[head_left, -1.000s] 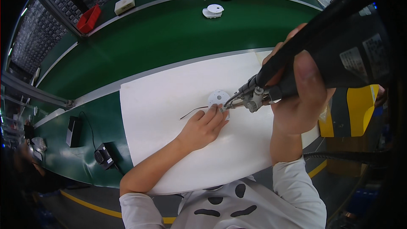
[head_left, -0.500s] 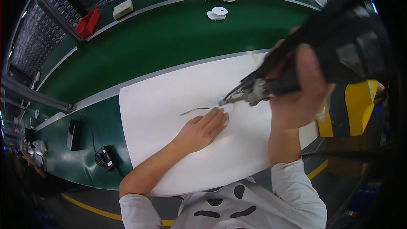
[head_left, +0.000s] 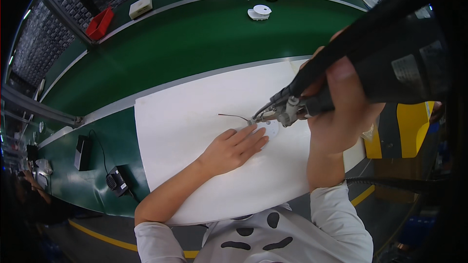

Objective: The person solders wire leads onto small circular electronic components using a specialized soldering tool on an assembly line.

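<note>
My left hand (head_left: 233,150) lies on a white sheet, fingers stretched over a small white round disc (head_left: 271,130) and holding it down by its near left side. A thin dark wire (head_left: 233,115) runs leftward from the disc's edge. My right hand (head_left: 341,109) is wrapped round a big black gun-shaped tool (head_left: 390,70) that comes in from the upper right. The tool's metal nozzle (head_left: 285,116) and thin tube point down at the disc, just beyond my left fingertips. Whether the tip touches the disc or the wire I cannot tell.
A green conveyor belt (head_left: 170,44) runs behind the white sheet (head_left: 185,117), carrying two white round parts (head_left: 261,12). Black boxes (head_left: 118,181) with a cable lie at the left. A yellow and grey bin (head_left: 412,131) stands at the right. Red trays (head_left: 100,23) sit behind the belt.
The disc and its wire have shifted and turned a little to the right under my left fingers. My right hand has tilted the tool slightly. The white parts on the belt have slid right.
</note>
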`<action>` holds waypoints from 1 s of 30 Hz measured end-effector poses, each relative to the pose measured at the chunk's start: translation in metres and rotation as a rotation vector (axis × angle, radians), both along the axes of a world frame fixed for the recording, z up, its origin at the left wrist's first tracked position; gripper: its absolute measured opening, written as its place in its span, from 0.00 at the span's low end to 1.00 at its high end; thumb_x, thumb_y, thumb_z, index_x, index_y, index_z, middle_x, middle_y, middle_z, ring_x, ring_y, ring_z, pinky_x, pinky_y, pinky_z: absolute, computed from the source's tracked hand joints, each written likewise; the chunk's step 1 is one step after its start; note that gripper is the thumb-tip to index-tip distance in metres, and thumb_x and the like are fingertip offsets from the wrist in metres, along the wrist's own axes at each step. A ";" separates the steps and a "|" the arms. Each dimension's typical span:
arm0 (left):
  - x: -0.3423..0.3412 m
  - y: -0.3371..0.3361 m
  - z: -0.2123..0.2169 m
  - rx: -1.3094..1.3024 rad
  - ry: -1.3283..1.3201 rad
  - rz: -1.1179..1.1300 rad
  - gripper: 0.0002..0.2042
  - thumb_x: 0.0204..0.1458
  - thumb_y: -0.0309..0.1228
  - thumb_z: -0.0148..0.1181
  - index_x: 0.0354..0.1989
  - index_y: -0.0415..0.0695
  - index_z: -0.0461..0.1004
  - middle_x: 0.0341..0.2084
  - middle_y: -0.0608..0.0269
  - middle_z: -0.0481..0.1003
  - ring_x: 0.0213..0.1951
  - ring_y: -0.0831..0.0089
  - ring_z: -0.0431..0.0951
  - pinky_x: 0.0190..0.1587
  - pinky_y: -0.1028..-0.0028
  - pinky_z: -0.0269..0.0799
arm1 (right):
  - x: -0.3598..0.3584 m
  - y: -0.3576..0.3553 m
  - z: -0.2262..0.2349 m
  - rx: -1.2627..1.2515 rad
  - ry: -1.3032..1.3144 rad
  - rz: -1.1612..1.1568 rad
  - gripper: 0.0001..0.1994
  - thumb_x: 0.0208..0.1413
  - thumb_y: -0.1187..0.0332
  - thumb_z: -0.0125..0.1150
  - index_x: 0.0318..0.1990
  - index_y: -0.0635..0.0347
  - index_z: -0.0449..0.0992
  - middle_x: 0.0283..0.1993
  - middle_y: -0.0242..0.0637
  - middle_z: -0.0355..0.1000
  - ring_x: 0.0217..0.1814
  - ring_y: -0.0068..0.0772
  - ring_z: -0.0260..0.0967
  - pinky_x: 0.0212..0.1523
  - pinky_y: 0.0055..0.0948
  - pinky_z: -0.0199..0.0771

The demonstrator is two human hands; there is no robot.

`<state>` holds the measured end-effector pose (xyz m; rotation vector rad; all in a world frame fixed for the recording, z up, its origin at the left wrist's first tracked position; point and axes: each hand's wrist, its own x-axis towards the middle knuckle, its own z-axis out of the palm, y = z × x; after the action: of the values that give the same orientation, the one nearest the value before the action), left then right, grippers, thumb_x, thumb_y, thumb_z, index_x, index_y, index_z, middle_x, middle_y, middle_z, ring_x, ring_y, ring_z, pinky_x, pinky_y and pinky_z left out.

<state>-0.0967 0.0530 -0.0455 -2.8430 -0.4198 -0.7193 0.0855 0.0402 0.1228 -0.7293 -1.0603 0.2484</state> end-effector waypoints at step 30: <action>-0.002 0.002 -0.003 -0.024 -0.040 -0.038 0.19 0.53 0.28 0.61 0.55 0.43 0.77 0.58 0.63 0.73 0.50 0.73 0.75 0.37 0.76 0.73 | -0.002 0.003 -0.018 0.056 -0.240 0.077 0.15 0.57 0.75 0.60 0.50 0.72 0.71 0.41 0.47 0.74 0.26 0.31 0.74 0.30 0.27 0.79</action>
<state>-0.0992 0.0551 -0.0487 -2.8707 -0.3846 -0.7840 0.0835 0.0429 0.1044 -0.6800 -1.3196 0.1991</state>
